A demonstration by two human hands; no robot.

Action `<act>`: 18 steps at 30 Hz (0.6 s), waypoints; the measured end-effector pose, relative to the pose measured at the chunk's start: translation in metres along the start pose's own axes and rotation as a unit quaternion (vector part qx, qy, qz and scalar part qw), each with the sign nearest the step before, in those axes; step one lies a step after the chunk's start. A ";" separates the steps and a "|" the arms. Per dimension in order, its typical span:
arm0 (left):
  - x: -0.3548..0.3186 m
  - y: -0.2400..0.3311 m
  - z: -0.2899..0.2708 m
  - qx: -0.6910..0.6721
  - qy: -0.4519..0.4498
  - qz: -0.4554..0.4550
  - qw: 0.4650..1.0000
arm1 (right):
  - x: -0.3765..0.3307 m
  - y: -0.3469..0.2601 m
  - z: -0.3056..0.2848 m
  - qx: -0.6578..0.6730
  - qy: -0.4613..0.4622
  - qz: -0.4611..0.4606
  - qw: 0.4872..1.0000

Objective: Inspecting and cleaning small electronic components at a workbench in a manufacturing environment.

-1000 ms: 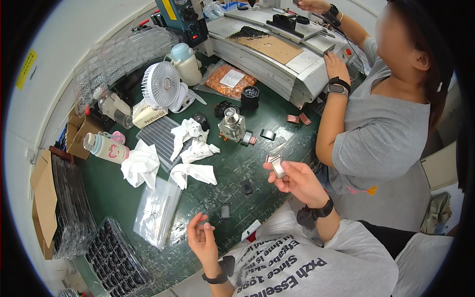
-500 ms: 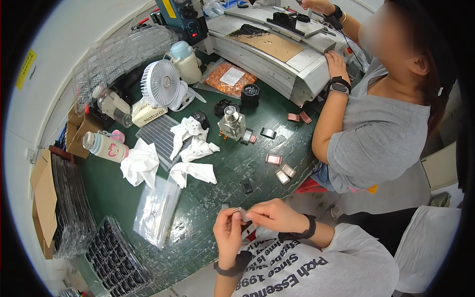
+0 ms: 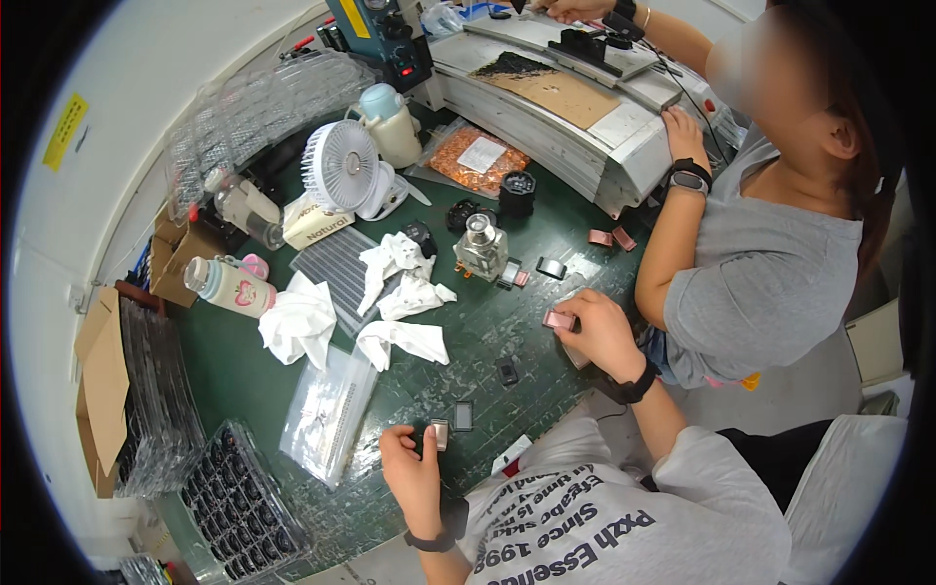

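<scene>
While our right hand point(image 3: 606, 338) is out over the green table point(image 3: 409, 395), its thumb and forefinger pinch a pink piece point(image 3: 558, 320); a pale piece point(image 3: 576, 359) shows partly beneath that hand. Nearer to us, our left hand point(image 3: 413, 473) has its fingers curled, with a silver piece point(image 3: 442, 435) at the tip of the thumb; we cannot tell whether it is gripped. Just right of that piece we see a grey frame point(image 3: 463, 416) lying flat, and farther off a black part point(image 3: 506, 370). Beyond our right hand, a curved piece point(image 3: 551, 268) lies near a glass bottle point(image 3: 482, 251). At upper right, a co-worker's hand point(image 3: 685, 135) rests on the machine point(image 3: 595, 166).
</scene>
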State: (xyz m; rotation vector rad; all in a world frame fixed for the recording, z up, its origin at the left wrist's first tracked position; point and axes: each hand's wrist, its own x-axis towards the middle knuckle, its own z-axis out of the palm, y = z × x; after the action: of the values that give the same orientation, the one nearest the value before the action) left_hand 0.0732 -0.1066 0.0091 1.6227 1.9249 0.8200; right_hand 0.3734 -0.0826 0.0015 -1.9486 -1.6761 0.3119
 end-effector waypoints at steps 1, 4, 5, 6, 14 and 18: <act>-0.001 -0.004 -0.001 -0.004 -0.014 0.013 1.000 | -0.002 -0.003 -0.001 0.025 0.011 0.008 1.000; -0.010 0.010 -0.003 -0.225 -0.058 -0.044 0.972 | -0.008 -0.030 -0.008 0.174 0.016 -0.012 0.985; -0.013 0.011 0.000 -0.268 -0.082 -0.025 0.959 | -0.012 -0.046 -0.014 0.205 0.012 -0.034 0.978; -0.015 0.021 0.001 -0.304 -0.121 0.000 0.945 | -0.017 -0.060 -0.017 0.217 -0.015 -0.042 0.975; -0.022 0.053 -0.002 -0.438 -0.220 -0.034 0.871 | -0.049 -0.114 -0.009 0.295 -0.002 -0.173 0.940; -0.026 0.055 -0.009 -0.478 -0.151 -0.051 0.864 | -0.055 -0.114 -0.001 0.374 -0.046 -0.136 0.916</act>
State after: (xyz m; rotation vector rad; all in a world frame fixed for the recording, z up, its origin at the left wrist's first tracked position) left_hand 0.1094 -0.1276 0.0544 0.9350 1.0573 1.1379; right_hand 0.2677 -0.1270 0.0540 -1.1363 -1.5380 0.8091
